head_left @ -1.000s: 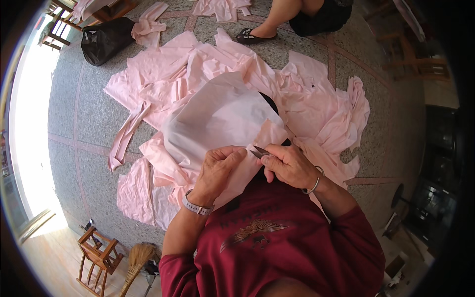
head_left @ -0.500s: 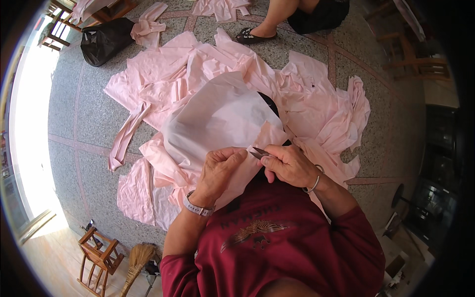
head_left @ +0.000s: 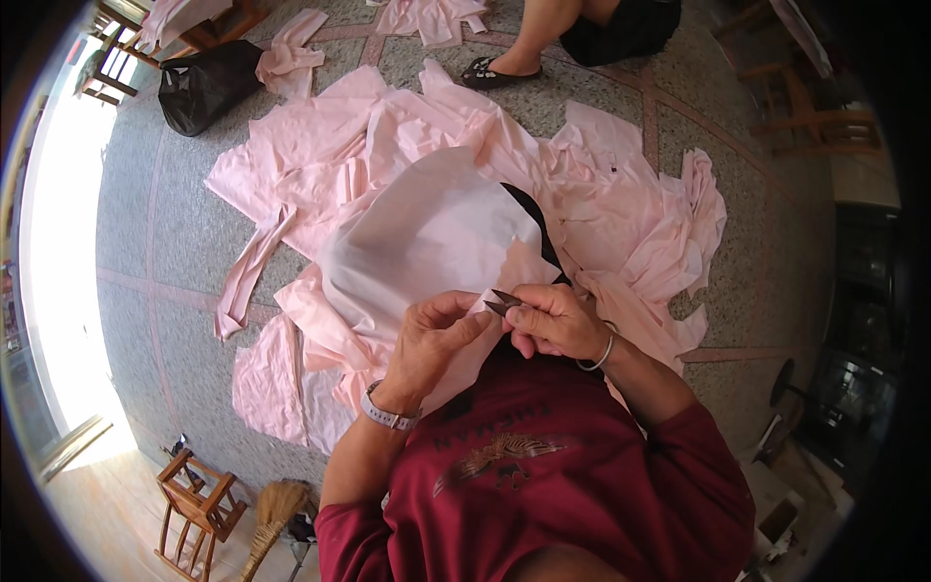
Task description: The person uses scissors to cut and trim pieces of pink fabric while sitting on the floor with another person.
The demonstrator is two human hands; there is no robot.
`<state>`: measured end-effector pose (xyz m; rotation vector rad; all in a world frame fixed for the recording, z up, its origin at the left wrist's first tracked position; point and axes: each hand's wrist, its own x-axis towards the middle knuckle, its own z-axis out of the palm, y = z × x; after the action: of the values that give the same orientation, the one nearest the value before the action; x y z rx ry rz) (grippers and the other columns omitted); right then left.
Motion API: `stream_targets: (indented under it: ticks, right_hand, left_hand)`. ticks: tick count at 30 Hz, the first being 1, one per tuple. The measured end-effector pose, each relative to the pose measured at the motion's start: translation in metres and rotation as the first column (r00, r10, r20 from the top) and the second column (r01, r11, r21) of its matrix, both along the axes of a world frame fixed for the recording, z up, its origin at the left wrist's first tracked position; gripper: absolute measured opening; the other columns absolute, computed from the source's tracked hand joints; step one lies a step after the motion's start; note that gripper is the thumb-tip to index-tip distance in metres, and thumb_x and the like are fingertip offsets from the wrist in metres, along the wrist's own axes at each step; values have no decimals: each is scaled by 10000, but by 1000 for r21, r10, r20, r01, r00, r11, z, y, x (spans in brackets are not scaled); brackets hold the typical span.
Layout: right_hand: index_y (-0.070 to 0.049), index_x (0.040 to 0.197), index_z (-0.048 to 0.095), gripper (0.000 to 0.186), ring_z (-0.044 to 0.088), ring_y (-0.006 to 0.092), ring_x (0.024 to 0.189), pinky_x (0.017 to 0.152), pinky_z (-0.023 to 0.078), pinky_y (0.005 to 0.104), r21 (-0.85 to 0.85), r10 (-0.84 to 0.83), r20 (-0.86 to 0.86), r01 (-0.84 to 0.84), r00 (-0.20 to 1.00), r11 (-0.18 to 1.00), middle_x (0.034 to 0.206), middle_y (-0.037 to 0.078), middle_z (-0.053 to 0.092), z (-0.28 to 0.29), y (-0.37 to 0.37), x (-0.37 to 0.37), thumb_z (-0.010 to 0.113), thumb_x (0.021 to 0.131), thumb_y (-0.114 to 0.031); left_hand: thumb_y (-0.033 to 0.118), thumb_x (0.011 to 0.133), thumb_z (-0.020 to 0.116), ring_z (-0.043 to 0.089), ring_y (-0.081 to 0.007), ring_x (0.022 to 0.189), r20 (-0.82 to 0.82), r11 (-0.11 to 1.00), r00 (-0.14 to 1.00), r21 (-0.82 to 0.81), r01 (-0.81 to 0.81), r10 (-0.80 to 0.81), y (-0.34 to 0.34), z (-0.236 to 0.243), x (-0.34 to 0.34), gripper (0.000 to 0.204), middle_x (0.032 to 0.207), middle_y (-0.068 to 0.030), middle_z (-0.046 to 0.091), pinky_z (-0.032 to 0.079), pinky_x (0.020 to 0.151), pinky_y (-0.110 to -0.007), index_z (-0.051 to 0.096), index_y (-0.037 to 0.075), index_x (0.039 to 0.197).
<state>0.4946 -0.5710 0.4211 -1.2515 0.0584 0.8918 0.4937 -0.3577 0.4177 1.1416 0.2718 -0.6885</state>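
Observation:
Pale pink fabric [head_left: 417, 242] is spread over my lap. My left hand [head_left: 441, 339] pinches an edge of it between thumb and fingers. Close beside it, my right hand [head_left: 555, 322] is closed around small dark thread snips [head_left: 501, 302], their handle hidden in my fingers. The two pointed blades face the pinched edge and stand slightly apart. Whether they touch the cloth I cannot tell. More pink cloth pieces [head_left: 320, 136] lie crumpled on the floor around my legs, with further ones [head_left: 630, 204] at the right.
A black plastic bag [head_left: 208, 87] stands at the far left. Ahead, another person's foot in a black sandal [head_left: 499, 73] rests on the floor. A small wooden chair [head_left: 201, 500] and a straw broom [head_left: 274, 514] are at the near left. Wooden furniture [head_left: 810, 121] stands at the far right.
My left hand has shifted slightly right, and my right hand slightly left, bringing them closer together. The snips' blades have turned a little and show more clearly apart.

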Motion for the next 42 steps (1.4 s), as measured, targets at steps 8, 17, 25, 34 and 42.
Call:
stream_targets:
  ticks: [8, 17, 25, 34, 42]
  right_hand:
    - [6, 881, 610, 265, 455, 53, 441, 385, 298, 206, 55, 14, 118, -20, 993, 998, 599, 47, 575, -14, 3, -5, 553, 1002, -222]
    - [6, 808, 612, 261, 523, 88, 484, 475, 414, 244, -100, 93, 358, -61, 929, 993, 554, 22, 559, -7, 3, 1, 578, 985, -183]
    - [2, 901, 621, 206, 468, 78, 490, 486, 384, 242, 199, 63, 402, -154, 914, 968, 597, 3, 545, 27, 0, 4, 595, 980, -186]
    - [29, 1099, 612, 247, 539, 56, 804, 708, 455, 211, -212, -39, 465, 155, 885, 965, 901, 27, 629, 10, -23, 48, 637, 946, -163]
    - [17, 1178, 574, 314, 530, 60, 938, 852, 459, 243, -236, 163, 367, -78, 916, 969, 1001, -10, 571, -15, -13, 57, 651, 875, 3]
  left_hand:
    - [21, 903, 666, 508, -1, 708, 152, 961, 985, 275, 31, -75, -4, 0, -7, 40, 770, 55, 629, 412, 619, -178, 699, 8, 921]
    - [-2, 888, 652, 502, -22, 682, 273, 930, 954, 366, 18, -126, -9, 4, -8, 46, 738, 27, 618, 410, 595, -207, 681, -19, 920]
    - [62, 890, 666, 543, -61, 657, 194, 915, 966, 395, 84, -173, -10, -16, -15, 117, 743, -30, 649, 448, 586, -245, 680, -49, 923]
    - [37, 911, 656, 532, -19, 748, 161, 950, 970, 284, 131, -182, -4, -10, -7, 50, 811, 38, 642, 440, 672, -202, 693, 6, 917]
    - [75, 913, 659, 517, -27, 706, 154, 949, 970, 284, 137, -186, -2, -15, -9, 109, 769, 28, 633, 429, 628, -209, 675, -6, 984]
